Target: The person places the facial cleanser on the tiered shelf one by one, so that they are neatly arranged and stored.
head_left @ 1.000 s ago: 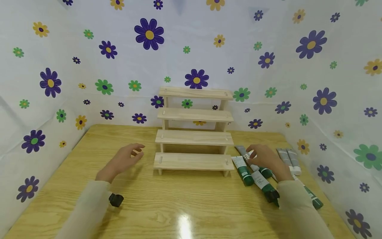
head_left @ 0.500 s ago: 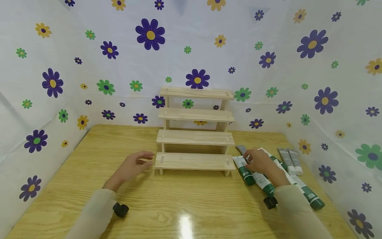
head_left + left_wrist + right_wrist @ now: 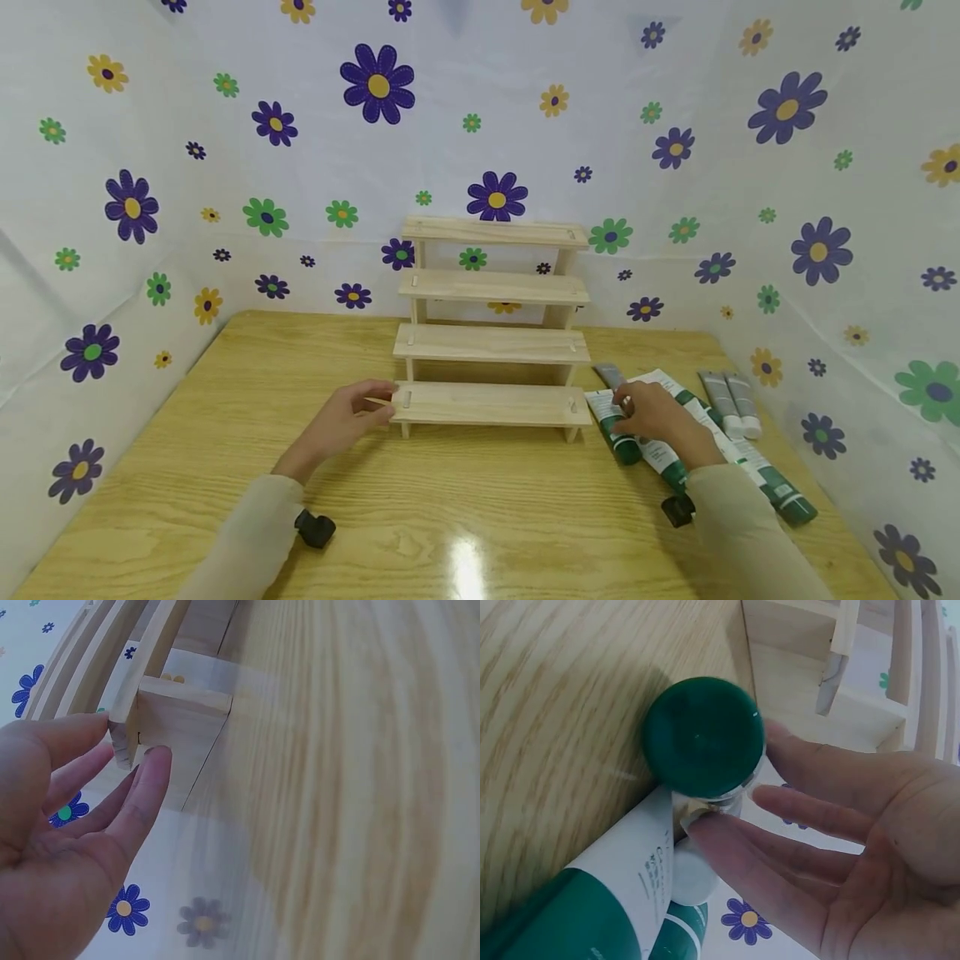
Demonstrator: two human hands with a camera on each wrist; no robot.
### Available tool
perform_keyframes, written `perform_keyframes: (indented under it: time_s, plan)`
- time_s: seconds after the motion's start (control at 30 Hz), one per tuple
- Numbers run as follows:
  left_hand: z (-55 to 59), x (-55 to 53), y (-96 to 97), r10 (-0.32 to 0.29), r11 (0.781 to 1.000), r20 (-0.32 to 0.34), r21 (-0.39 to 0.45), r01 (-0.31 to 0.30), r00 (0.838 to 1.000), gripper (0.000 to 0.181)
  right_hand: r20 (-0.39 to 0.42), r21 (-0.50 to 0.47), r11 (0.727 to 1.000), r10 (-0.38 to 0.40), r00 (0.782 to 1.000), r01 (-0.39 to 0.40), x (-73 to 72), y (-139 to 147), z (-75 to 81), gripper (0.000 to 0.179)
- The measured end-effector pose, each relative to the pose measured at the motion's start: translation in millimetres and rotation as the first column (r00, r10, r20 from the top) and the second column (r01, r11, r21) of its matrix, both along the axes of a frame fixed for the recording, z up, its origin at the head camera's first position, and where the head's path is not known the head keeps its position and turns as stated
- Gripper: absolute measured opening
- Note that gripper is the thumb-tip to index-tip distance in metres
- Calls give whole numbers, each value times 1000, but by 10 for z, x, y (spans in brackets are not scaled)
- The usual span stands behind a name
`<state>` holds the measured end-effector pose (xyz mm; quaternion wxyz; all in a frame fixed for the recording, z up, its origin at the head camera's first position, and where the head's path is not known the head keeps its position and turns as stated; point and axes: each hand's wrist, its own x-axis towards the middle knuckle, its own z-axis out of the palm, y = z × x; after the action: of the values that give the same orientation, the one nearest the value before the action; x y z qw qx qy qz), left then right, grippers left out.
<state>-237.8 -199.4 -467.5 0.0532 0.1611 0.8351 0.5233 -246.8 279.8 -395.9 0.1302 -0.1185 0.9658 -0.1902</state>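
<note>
In the head view, my left hand (image 3: 341, 425) is at the left end of the lowest step of a pale wooden tiered shelf (image 3: 487, 406). The left wrist view has the thumb at the board's upper corner and the fingertips curled by its underside. On the right, my right hand (image 3: 662, 417) reaches over a white-and-green squeeze tube (image 3: 602, 407) lying beside the shelf. Seen from the right wrist, thumb and fingers curl round this tube just behind its round green cap (image 3: 701, 739). The tube's body is mostly hidden behind the cap there.
Several more white-and-green tubes (image 3: 780, 492) lie under and behind the right forearm. Two grey tubes (image 3: 731, 404) with white caps sit farther right, and another grey tube (image 3: 609, 375) lies behind the right hand. Flower-print cloth (image 3: 300, 183) encloses the wooden table (image 3: 435, 525).
My left hand has moved right to the end of the lowest step. The right hand has left the back tubes and come down onto the green-capped tube nearest the shelf.
</note>
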Motion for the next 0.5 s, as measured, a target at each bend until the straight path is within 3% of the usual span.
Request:
perform_keyframes:
  time_s: [0.2, 0.5]
  plan:
    - [-6, -5, 18, 2, 1000, 12, 29, -2, 1000, 43, 75, -10, 999, -46, 996, 46, -26, 12, -22, 51]
    - [10, -13, 63, 27, 999, 39, 43, -28, 999, 43, 99, -44, 997, -57, 993, 62, -57, 29, -79, 66]
